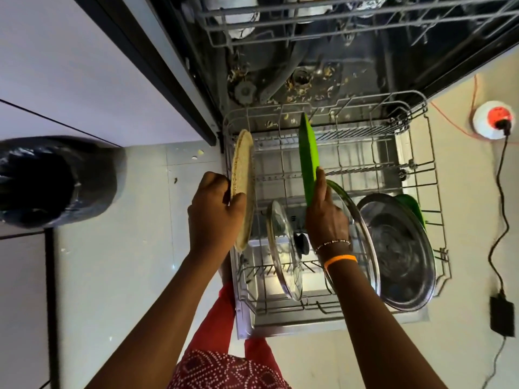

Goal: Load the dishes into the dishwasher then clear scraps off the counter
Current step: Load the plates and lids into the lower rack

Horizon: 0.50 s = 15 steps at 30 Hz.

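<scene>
Pulled-out lower rack (421,175): two glass lids (283,254), two hands (216,211).

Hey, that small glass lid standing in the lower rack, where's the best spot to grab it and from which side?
Probably by the black knob on the glass lid, reaching from the right. The lid stands on edge between tines, and the knob sticks out sideways toward the right hand. The rim is thin and looks slick.

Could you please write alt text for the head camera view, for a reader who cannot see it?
Over the pulled-out lower dishwasher rack, the left hand holds a tan woven plate on edge and the right hand holds a green plate upright. A glass lid and steel bowl already stand in the rack.
</scene>
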### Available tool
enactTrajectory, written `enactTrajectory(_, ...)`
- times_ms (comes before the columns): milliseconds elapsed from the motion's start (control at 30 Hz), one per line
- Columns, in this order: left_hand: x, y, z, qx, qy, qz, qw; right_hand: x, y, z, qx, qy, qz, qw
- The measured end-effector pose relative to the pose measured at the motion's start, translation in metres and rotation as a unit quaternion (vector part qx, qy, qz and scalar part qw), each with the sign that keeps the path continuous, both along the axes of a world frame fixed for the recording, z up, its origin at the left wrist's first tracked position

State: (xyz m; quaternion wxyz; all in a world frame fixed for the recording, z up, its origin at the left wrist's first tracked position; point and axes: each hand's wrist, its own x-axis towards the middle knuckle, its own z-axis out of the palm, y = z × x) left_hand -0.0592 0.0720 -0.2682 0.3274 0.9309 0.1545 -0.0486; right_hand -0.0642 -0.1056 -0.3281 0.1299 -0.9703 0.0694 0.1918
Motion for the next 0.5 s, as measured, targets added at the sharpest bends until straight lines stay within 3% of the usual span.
enactTrajectory(500, 0.004, 0.018, -0.019, -0.032, -0.032, 0.008, 0.999, 0.058, 0.027, -0.063, 0.008, -0.028, -0.043, 0.999)
